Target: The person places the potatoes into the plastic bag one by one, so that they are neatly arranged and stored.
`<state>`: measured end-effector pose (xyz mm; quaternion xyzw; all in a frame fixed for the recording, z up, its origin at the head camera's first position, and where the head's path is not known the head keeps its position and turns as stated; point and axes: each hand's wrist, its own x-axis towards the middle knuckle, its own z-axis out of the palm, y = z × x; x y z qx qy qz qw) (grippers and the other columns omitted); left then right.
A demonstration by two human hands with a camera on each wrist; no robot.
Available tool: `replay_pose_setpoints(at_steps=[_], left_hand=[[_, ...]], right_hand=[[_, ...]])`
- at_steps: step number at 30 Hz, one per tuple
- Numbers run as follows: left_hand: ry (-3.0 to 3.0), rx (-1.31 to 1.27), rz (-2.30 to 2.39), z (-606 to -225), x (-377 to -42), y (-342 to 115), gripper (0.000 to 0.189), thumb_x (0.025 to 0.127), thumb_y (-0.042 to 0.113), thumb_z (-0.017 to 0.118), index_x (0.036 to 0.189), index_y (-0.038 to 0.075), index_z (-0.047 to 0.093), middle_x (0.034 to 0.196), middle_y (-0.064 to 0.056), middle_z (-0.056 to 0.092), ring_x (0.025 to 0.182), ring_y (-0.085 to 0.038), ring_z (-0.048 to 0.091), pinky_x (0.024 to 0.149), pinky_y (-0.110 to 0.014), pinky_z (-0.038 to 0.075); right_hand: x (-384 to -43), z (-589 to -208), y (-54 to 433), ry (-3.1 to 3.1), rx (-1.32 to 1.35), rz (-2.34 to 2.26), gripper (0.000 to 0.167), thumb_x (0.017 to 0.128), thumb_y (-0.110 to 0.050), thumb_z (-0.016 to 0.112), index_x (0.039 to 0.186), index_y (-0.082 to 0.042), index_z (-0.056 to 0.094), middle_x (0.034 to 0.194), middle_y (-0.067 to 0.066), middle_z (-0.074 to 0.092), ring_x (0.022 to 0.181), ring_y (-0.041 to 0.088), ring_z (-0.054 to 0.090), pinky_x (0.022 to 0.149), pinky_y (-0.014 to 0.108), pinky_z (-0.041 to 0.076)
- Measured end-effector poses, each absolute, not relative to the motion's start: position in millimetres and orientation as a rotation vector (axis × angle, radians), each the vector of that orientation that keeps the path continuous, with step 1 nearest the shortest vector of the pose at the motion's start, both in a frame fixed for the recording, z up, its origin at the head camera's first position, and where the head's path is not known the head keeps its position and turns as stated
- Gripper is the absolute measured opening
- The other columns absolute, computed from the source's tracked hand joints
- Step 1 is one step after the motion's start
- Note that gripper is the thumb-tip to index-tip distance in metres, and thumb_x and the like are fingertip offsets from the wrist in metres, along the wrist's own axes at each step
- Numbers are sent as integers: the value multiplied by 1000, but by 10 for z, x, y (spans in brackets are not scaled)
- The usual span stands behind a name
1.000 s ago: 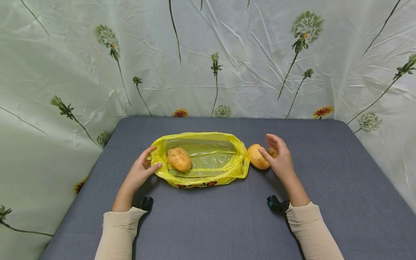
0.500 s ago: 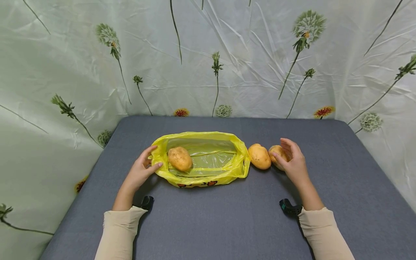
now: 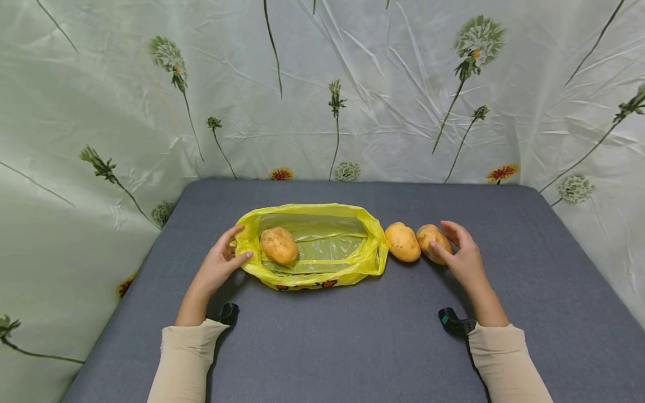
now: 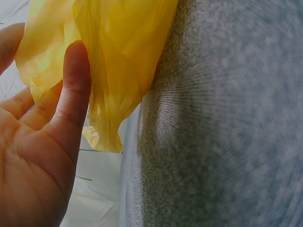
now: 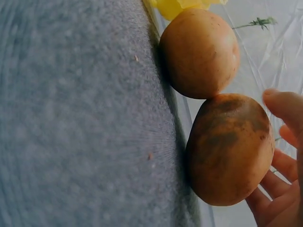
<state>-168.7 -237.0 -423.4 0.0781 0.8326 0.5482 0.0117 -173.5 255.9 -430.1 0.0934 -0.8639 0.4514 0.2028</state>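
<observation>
A yellow plastic bag (image 3: 312, 277) lies with its mouth held wide, and one potato (image 3: 279, 246) rests inside at its left end. My left hand (image 3: 215, 268) is at the bag's left end. In the left wrist view its straight thumb (image 4: 75, 75) lies against the yellow plastic, with other fingers partly behind it. Right of the bag sit two potatoes side by side, a smoother one (image 3: 402, 242) and a darker-patched one (image 3: 432, 242). My right hand (image 3: 464, 257) is around the right side of the darker potato, thumb and fingers spread; the right wrist view shows its thumb apart from the skin.
Grey cloth covers the table (image 3: 327, 347). A pale curtain (image 3: 302, 134) printed with dandelions hangs behind and along the sides. Each wrist carries a black device, such as the one (image 3: 456, 323) at the right cuff.
My right hand has moved right, from the smoother potato to the darker one, then slightly farther to its outer side. My left hand and the bag have stayed put.
</observation>
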Motion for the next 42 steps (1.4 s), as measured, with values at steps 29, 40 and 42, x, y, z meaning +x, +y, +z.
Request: replay_pose_setpoints(at_steps=[29,40,42], left_hand=[[2578,245,1723,-4221,-1677,-2367,67,85,13,63,140,8,26,135,-20,32,99,-34,49,67,-23,44],[2581,248,1719,-4219,-1678,-2365,66,85,13,63,140,7,26,136,-19,31,99,-34,49,67,-23,43],[2581,241,1711,-4218,-1678,-2363,67,85,14,63,140,7,25,137,-19,30,99,-34,49,67,-23,43]], right_hand=[[-1630,-4299,2554,-2584,183,1322,53,82,-11,66,128,2,43,122,24,41,100,36,47,71,17,35],[-1681,-4386,2589,-2472,168,1266,50,79,-8,69,124,1,49,118,19,47,95,18,46,72,10,33],[-1704,-4427,2605,-2448,172,1254,51,78,-10,70,123,-1,50,118,17,48,95,12,45,72,10,33]])
